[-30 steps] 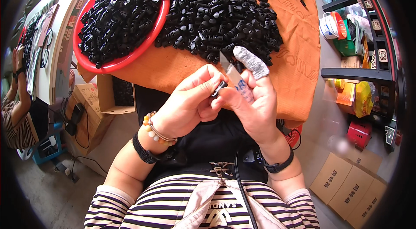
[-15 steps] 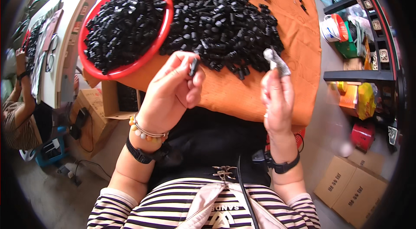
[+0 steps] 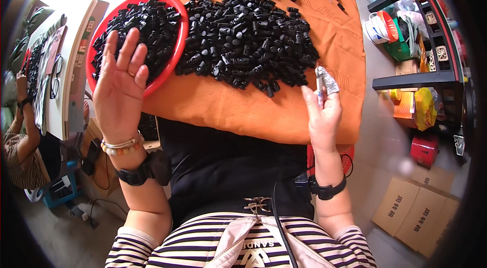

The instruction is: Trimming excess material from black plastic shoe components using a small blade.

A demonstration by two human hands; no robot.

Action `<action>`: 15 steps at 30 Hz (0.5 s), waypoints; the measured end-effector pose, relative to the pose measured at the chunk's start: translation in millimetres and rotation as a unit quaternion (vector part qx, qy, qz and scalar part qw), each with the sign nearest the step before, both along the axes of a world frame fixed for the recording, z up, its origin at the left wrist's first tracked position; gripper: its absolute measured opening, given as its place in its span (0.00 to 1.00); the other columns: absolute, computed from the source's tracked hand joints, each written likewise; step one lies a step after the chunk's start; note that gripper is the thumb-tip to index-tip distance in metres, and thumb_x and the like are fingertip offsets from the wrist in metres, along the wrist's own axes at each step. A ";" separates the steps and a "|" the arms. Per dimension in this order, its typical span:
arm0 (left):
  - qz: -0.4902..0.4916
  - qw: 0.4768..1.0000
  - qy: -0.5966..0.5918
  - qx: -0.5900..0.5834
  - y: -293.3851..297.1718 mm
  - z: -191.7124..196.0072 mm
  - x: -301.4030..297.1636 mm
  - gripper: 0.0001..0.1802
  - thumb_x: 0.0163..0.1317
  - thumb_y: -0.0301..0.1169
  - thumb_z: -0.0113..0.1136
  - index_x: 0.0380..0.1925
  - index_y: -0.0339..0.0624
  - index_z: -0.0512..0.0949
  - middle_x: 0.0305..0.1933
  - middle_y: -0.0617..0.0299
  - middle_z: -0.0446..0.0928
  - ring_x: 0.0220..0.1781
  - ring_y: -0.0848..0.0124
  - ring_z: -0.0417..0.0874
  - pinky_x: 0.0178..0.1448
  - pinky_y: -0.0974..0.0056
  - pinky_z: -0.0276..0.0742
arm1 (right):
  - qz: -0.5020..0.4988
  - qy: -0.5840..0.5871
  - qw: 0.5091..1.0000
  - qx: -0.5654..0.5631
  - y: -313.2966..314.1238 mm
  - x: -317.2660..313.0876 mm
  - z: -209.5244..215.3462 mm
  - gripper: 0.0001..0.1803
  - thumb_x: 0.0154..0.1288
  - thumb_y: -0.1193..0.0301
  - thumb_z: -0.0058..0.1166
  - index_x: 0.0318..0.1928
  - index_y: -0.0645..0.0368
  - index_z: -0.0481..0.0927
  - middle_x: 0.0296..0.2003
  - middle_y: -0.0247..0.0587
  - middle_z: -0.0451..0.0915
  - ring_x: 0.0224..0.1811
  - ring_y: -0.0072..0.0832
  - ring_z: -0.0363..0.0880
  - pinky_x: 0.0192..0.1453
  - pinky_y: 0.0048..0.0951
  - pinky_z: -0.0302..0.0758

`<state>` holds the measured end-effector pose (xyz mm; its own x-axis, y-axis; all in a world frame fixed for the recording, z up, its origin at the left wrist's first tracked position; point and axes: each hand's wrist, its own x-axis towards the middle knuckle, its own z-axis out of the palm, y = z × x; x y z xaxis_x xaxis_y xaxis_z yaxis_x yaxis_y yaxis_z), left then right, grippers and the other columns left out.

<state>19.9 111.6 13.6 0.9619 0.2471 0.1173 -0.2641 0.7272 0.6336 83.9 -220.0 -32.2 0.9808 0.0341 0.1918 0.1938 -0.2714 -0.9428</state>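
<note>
- Left hand (image 3: 120, 90) spread flat, holding nothing, over rim of red bowl (image 3: 178, 49) full of black plastic clips
- Right hand (image 3: 320, 115) pinching thin tool (image 3: 319, 84), one finger taped
- Loose clips (image 3: 248, 44) heaped on orange cloth (image 3: 324, 49)
- Likely light, stiff, smooth; best pinched by the sides

I get one view only, from the head, looking steeply down and slightly forward over my chest onto the orange cloth (image 3: 304, 110). It sits close: the cloth fills the middle, my forearms enter from below. Beyond the cloth the fisheye rim bends edges, so the shelves (image 3: 431, 49) to its right look doubtful.
</note>
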 end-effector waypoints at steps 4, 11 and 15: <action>-0.019 0.991 0.111 0.066 -44.5 0.9 -1.9 0.23 0.68 0.33 0.42 0.61 0.37 0.58 0.41 0.58 0.74 0.36 0.75 0.76 0.38 0.72 0.75 | 0.000 -0.002 0.999 -0.052 13.8 -5.1 4.4 0.27 0.56 0.79 0.57 0.57 0.59 0.68 0.30 0.31 0.72 0.29 0.16 0.73 0.35 0.19 0.72; -0.202 0.939 0.243 0.138 -104.3 -10.4 -7.3 0.16 0.66 0.31 0.47 0.52 0.38 0.67 0.35 0.65 0.75 0.32 0.79 0.75 0.35 0.76 0.72 | 0.082 -0.017 0.992 -0.090 34.4 -13.0 -1.0 0.29 0.51 0.77 0.62 0.56 0.60 0.68 0.36 0.44 0.78 0.34 0.32 0.79 0.40 0.29 0.75; -0.240 0.925 0.245 0.161 -119.3 -14.9 -8.5 0.15 0.66 0.32 0.48 0.51 0.39 0.68 0.35 0.66 0.74 0.32 0.81 0.74 0.37 0.76 0.71 | 0.079 -0.043 0.985 -0.148 40.0 -11.7 -1.3 0.29 0.51 0.76 0.62 0.56 0.59 0.69 0.37 0.47 0.78 0.34 0.37 0.79 0.37 0.32 0.76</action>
<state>11.4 -7.6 -1.3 0.9088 -0.1941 -0.3693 0.4171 0.4395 0.7955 72.2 -180.0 -33.5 0.9396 0.2515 0.2320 0.3305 -0.4913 -0.8059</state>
